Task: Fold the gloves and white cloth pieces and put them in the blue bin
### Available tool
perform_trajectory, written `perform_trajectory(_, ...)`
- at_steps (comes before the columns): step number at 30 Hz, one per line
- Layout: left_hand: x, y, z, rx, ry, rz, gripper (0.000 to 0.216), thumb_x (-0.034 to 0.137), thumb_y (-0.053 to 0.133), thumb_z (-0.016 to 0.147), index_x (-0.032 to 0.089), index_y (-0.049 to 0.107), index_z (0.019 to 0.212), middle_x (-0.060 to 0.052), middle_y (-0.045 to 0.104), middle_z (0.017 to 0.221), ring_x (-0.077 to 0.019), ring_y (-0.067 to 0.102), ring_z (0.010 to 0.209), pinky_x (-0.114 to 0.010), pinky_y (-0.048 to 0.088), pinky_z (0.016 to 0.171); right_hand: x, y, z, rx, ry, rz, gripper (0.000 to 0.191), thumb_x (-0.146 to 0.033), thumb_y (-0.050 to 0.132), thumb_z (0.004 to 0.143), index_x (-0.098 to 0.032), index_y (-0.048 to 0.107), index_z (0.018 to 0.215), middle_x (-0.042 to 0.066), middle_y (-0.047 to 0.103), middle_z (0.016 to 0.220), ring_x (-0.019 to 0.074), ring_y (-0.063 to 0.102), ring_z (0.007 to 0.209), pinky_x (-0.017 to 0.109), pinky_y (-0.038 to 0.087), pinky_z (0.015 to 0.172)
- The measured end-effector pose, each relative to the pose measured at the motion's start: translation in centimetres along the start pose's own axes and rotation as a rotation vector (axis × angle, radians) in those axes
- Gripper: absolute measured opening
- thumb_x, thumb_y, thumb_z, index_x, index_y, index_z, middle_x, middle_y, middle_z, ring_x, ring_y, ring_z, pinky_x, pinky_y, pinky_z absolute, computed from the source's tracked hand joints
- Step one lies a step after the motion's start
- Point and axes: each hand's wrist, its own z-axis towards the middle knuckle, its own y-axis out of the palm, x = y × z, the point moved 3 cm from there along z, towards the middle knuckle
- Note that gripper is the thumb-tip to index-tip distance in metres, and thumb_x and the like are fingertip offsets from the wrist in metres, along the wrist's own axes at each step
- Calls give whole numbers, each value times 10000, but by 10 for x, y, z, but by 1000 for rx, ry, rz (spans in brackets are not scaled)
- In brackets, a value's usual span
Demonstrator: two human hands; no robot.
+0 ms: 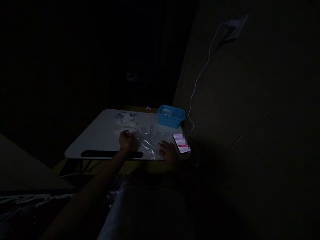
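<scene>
A clear, shiny plastic bag or sheet [148,146] lies on the white tabletop [97,133] between my hands. My left hand [125,141] is at its left end, with the fingers curled in and closed on the edge of the plastic. My right hand [168,152] rests at the right end of the plastic, fingers stretched out and apart. Behind the plastic are a few small, see-through flat pieces [158,131], too dim to name. A crumpled whitish heap [125,120], perhaps plastic or paper, sits beyond my left hand.
A blue basket [169,120] with clear plastic inside stands at the back right. A lit phone [181,143] lies at the right edge. A white cable [200,74] runs up to a wall socket [233,29]. A dark slot [95,153] lines the table's front. The room is very dark.
</scene>
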Motion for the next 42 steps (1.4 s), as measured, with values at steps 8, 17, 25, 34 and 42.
perform_trajectory(8,10,12,-24,-96,385,271,243,219,483,754,175,591,967,-82,604,1055,-218,521,1031,-315,385,906,0,2,0,23,-9,0,390,-290,390,850,-221,449,1230,70,391,1349,186,318,1249,430,218,1005)
perform_trajectory(17,-10,58,-51,-320,714,906,498,358,325,864,125,349,1303,-167,276,1397,-292,203,1298,-460,180,1015,23,7,5,124,37,75,415,-146,371,801,-108,492,1196,112,455,1291,177,372,1219,338,298,1012)
perform_trajectory(25,-9,56,-51,-287,738,1025,522,401,261,878,142,313,1328,-148,272,1403,-283,214,1296,-441,197,1009,17,1,-10,96,-95,20,394,-203,377,830,-142,489,1203,81,467,1288,179,357,1230,384,263,1027)
perform_trajectory(34,-7,55,-54,-231,769,1079,506,399,253,884,151,342,1316,-140,315,1383,-280,275,1272,-444,233,999,5,-9,27,-10,-92,-110,403,-286,291,888,-167,432,1247,71,411,1336,173,323,1251,386,257,1004)
perform_trajectory(42,-12,55,-53,-169,846,1043,491,389,265,883,157,364,1304,-140,339,1369,-279,294,1264,-463,228,1002,25,-1,85,7,124,-237,399,-333,275,891,-206,442,1229,88,406,1337,230,296,1256,493,201,982)
